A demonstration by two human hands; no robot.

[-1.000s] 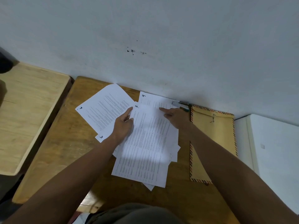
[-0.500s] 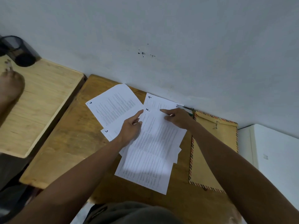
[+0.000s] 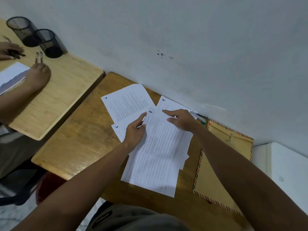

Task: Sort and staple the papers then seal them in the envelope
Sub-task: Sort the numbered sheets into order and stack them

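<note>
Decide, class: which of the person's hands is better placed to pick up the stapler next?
Probably the right hand. It rests on the papers right beside the stapler at the wall, while the left hand sits farther away, across the sheets.

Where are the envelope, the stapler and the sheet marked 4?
envelope point(image 3: 216, 177), head view, its bare brown face.
stapler point(image 3: 199, 116), head view, its metal body by the wall.
sheet marked 4 point(image 3: 166, 104), head view, its top corner.

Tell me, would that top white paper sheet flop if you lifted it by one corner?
Probably yes: the top white printed paper sheet looks thin and lies flat, so it should droop. It likely weighs little, and may slide over the loose sheets beneath.
</note>
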